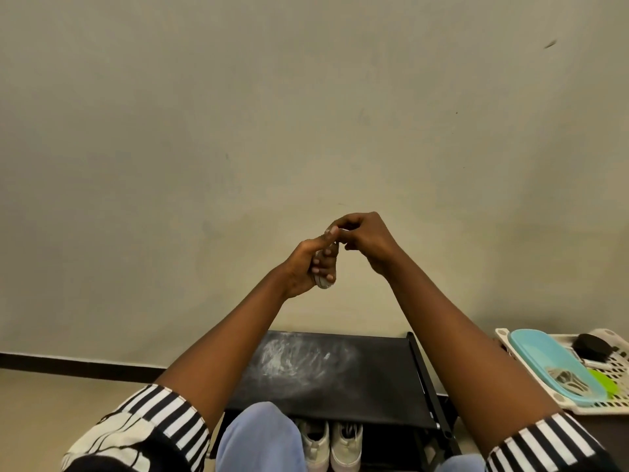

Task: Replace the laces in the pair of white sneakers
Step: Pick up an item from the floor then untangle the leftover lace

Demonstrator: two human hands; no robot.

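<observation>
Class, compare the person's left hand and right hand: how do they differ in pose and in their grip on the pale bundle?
The left hand sits lower and wraps its fingers round the pale bundle. The right hand sits higher and pinches only the bundle's top end. The left hand shows its curled fingertips, while the right hand shows its back. Both are raised and hold the same bundle.

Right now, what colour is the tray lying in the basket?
The tray is light blue, clearest in the head view.
</observation>
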